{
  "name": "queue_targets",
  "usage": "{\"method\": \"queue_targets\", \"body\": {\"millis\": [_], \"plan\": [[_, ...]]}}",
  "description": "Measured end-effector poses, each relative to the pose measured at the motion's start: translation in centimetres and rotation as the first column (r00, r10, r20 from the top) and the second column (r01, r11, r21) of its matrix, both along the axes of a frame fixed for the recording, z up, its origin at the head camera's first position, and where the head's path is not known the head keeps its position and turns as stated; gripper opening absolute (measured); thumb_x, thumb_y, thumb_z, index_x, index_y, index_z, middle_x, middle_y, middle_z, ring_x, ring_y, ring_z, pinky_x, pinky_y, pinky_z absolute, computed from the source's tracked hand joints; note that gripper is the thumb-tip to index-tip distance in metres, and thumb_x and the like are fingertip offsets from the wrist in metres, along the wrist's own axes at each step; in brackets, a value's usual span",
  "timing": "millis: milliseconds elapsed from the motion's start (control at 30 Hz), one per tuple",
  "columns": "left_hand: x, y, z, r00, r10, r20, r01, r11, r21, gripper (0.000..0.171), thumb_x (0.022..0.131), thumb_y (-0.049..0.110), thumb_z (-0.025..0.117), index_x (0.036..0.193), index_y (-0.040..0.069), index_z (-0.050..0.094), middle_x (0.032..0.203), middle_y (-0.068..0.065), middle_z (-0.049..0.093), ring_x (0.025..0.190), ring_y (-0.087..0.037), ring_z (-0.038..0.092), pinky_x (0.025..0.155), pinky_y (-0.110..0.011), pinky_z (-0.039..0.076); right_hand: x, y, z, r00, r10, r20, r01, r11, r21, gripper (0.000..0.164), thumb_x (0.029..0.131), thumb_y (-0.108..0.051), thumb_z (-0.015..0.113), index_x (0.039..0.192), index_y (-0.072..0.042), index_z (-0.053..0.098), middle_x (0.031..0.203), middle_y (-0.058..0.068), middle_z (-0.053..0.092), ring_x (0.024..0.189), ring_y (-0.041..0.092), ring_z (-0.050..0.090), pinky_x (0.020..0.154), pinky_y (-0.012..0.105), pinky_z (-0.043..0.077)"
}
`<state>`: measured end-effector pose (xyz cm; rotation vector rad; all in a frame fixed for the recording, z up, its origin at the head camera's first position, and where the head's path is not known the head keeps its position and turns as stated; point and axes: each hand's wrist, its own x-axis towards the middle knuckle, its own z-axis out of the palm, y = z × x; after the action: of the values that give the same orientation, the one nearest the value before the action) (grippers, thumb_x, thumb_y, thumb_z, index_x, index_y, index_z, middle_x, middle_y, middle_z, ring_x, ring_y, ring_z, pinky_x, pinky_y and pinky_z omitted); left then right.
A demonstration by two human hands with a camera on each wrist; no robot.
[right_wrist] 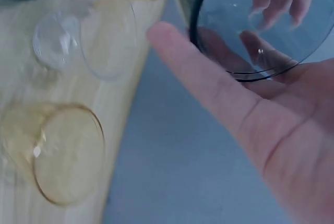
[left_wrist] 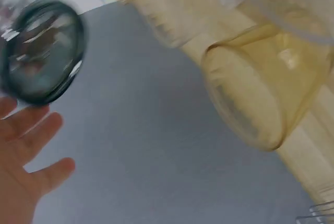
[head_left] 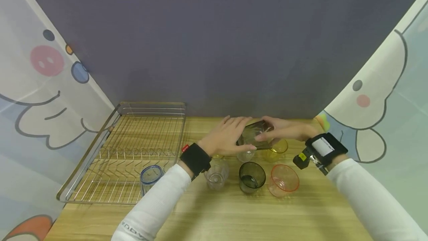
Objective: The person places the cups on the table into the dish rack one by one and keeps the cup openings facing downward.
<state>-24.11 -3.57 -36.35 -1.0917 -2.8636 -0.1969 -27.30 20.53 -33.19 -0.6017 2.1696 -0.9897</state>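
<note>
A dark grey glass (head_left: 251, 135) is tipped on its side above the other glasses. My right hand (head_left: 284, 128) holds it, the thumb reaching along its outside near the rim; in the right wrist view its dark rim shows over the palm of the right hand (right_wrist: 282, 125). On the glass's other side is my left hand (head_left: 227, 137), fingers outstretched and thumb spread apart. In the left wrist view the left hand's fingertips (left_wrist: 55, 122) come just below the round end of the same dark glass (left_wrist: 44, 51).
Below the hands stand a green-grey glass (head_left: 252, 177), a pink-rimmed glass (head_left: 283, 180), a clear glass (head_left: 216, 174) and a yellow glass (head_left: 278, 150). A wire dish rack (head_left: 115, 170) on the left holds a blue-rimmed glass (head_left: 151, 177). A grey wall (head_left: 220, 47) rises behind.
</note>
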Motion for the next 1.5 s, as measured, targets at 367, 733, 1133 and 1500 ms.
{"method": "queue_targets", "body": {"millis": [367,733,1133,1500], "plan": [[0.5,0.0,-2.3,0.996,-0.039,-0.08,0.041,0.999,0.035,0.09,0.091,0.071,0.049,0.154,0.012,0.027,0.15,-0.012,0.049,0.136,-0.028,0.05,0.111,-0.052,0.043,0.9,-1.1,-1.1,0.999,0.036,-0.005,-0.036,0.998,-0.041,0.077,0.093,-0.04,0.066,0.152,-0.011,0.026,0.153,0.02,0.033,0.12,0.028,0.054,0.087,0.038,0.057],[1.0,-0.5,-3.0,0.987,0.028,0.161,-0.066,0.97,0.236,0.087,0.088,0.07,0.055,0.154,0.021,0.026,0.145,-0.005,0.052,0.119,-0.023,0.061,0.086,-0.037,0.057,1.2,-1.3,-1.4,1.0,-0.001,-0.028,0.001,1.0,-0.019,0.073,0.091,-0.044,0.067,0.146,-0.012,0.033,0.144,0.017,0.044,0.105,0.024,0.061,0.087,0.04,0.057],[1.3,-1.8,-4.0,0.877,-0.141,0.46,-0.183,0.787,0.59,0.065,0.102,0.06,0.034,0.152,0.019,0.029,0.145,-0.008,0.048,0.126,-0.021,0.054,0.103,-0.038,0.048,1.3,-1.7,-1.6,0.994,0.03,-0.108,-0.04,0.995,-0.093,0.07,0.091,-0.039,0.066,0.147,-0.012,0.034,0.139,0.017,0.051,0.118,0.027,0.055,0.09,0.035,0.052],[1.6,-0.6,-3.9,0.733,-0.247,0.634,-0.571,0.282,0.771,0.046,0.105,0.04,0.04,0.136,0.006,0.043,0.126,-0.012,0.049,0.112,-0.021,0.051,0.097,-0.033,0.045,1.6,-2.7,-1.4,0.991,-0.055,-0.119,0.035,0.986,-0.165,0.068,0.09,-0.04,0.068,0.145,-0.016,0.035,0.136,0.015,0.051,0.123,0.029,0.05,0.093,0.034,0.047]]}}
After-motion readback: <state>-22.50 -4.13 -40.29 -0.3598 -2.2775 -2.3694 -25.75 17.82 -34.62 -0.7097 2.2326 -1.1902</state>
